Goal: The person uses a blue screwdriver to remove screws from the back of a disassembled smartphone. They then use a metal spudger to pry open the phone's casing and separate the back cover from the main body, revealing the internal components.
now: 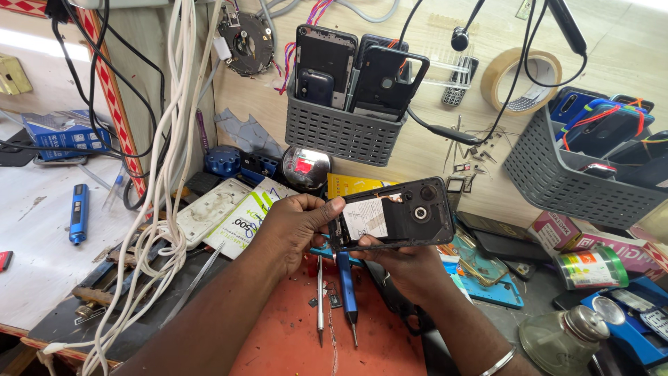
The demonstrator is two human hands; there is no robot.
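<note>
Our two hands, left hand (292,226) and right hand (403,268), hold the open phone (393,221) tight above the red mat (299,334), so we keep it steady.

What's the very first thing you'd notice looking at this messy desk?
Right in the middle, the left hand and the right hand hold up an opened black phone with its back cover off, over a red mat. Behind it, a grey basket on the wall is stuffed with more phones, and a bundle of white cables hangs down on the left.
</note>
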